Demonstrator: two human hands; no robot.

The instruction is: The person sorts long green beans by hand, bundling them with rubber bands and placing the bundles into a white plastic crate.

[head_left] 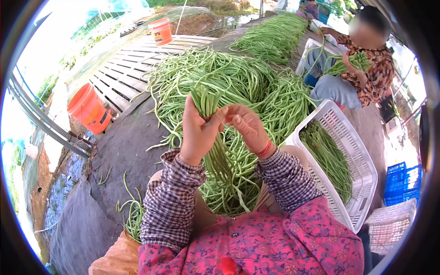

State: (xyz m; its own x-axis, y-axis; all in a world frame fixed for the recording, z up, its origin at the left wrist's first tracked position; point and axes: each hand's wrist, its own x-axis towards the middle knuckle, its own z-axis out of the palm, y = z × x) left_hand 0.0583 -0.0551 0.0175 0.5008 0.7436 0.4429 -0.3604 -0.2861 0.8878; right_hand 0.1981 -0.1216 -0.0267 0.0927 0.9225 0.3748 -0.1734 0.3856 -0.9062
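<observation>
My left hand [197, 128] is wrapped round a bundle of long green beans [205, 101], whose gathered ends stick up above the fist while the rest hangs down between my knees. Close on the right, my right hand [250, 128] has its fingers bent towards the bundle, thumb and forefinger near its neck. A thin red band [265, 148] circles my right wrist. Whether those fingertips pinch anything is too small to tell. Behind both hands lies a large heap of loose long beans [229, 73].
A white crate [364, 183] with bean bundles [325, 160] stands at my right. Another person [371, 59] sits back right, holding beans. Orange buckets [89, 110] are on the left, beside slatted boards [121, 75]. Blue crates [402, 183] stand far right.
</observation>
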